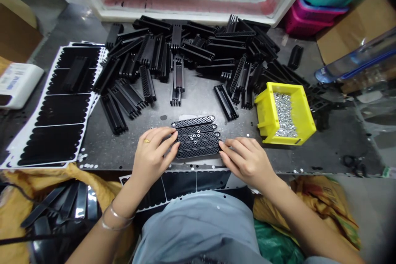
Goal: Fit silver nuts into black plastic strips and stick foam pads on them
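Several black plastic strips (198, 147) with a lattice pattern lie side by side in a row before me at the table's front edge. The top strip sits slightly askew to the others. A few small metal rings (194, 135), perhaps nuts or washers, are scattered on the middle strips. My left hand (156, 148) has its fingers bent against the left ends of the strips. At the right ends, the fingertips of my right hand (244, 157) are closed together on the lower strips. The yellow bin (269, 134) of small shiny metal parts (285, 115) stands right of my right hand.
Black strip bundles (198, 51) are heaped across the back of the table. Sheets of black stickers (62, 109) lie at left, with one bundle on top. A white foam box (185, 12) stands behind the heap. Sacks (312, 198) sit below the edge.
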`<action>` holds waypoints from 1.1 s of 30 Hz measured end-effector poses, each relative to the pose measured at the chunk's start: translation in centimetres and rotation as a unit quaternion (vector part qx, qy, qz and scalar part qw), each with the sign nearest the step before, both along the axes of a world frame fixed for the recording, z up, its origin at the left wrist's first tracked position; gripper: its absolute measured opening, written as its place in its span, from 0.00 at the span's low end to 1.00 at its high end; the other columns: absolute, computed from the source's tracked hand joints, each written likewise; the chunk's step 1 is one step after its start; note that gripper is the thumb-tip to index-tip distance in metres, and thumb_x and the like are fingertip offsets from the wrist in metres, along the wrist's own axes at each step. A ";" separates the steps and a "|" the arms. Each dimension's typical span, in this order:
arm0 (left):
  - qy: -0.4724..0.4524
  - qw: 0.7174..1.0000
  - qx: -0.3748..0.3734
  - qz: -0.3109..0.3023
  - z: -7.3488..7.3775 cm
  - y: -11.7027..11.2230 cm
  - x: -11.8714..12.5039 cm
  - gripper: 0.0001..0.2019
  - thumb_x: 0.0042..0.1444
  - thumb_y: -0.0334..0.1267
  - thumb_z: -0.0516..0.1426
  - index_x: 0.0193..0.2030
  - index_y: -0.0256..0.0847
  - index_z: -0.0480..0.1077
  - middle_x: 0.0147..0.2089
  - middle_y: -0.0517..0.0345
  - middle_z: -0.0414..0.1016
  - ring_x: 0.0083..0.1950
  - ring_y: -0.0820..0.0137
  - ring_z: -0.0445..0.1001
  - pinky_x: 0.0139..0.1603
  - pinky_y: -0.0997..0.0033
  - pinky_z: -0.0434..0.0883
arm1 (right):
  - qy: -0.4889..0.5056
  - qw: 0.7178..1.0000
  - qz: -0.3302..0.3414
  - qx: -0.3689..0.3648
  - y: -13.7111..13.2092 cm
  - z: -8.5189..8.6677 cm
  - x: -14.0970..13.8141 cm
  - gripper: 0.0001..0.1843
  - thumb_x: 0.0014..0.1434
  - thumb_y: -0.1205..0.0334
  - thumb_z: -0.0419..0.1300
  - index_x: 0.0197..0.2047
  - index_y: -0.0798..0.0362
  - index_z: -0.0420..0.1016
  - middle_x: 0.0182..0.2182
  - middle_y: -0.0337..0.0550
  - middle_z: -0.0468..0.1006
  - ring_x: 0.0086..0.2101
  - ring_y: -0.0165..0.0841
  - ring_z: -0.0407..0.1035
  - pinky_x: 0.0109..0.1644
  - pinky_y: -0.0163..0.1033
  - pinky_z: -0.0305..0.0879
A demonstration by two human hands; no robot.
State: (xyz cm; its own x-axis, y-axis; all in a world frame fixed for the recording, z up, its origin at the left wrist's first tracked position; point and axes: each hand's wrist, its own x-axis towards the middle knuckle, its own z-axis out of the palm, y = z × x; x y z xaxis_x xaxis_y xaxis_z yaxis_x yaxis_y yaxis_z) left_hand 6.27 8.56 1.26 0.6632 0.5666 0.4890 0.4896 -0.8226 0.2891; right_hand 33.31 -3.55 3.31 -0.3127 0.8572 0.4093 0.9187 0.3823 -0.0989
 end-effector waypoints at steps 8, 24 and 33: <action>0.024 0.995 -0.003 -0.094 0.9 0.8 2.1 0.09 0.71 0.31 0.56 0.53 0.41 0.75 0.50 0.56 0.84 0.50 0.67 0.81 0.65 0.55 0.66 | -0.052 0.997 0.050 -0.001 1.5 1.1 1.1 0.09 0.70 0.68 0.58 0.44 0.59 0.81 0.40 0.49 0.83 0.39 0.38 0.70 0.41 0.44 0.62; 0.037 0.996 0.031 -0.079 0.5 2.0 2.4 0.10 0.71 0.31 0.55 0.52 0.38 0.76 0.48 0.53 0.83 0.46 0.65 0.79 0.61 0.55 0.69 | 0.168 0.983 0.012 -0.076 2.7 -0.1 -1.9 0.06 0.71 0.68 0.58 0.45 0.56 0.78 0.36 0.47 0.80 0.37 0.36 0.71 0.43 0.43 0.71; 0.058 0.996 0.025 -0.061 1.7 2.1 2.1 0.06 0.71 0.32 0.56 0.46 0.38 0.76 0.44 0.55 0.83 0.44 0.66 0.79 0.59 0.57 0.68 | -0.008 0.999 0.001 0.033 -1.3 -0.4 -0.1 0.11 0.65 0.71 0.66 0.51 0.62 0.77 0.35 0.48 0.82 0.33 0.35 0.71 0.33 0.43 0.63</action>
State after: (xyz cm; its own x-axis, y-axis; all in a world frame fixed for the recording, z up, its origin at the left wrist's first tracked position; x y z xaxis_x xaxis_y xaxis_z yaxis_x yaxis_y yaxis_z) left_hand 8.32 10.62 2.96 0.7794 0.4548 0.4310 0.4122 -0.8902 0.1940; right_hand 33.23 -4.88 2.94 -0.3203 0.8283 0.4597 0.9194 0.3887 -0.0597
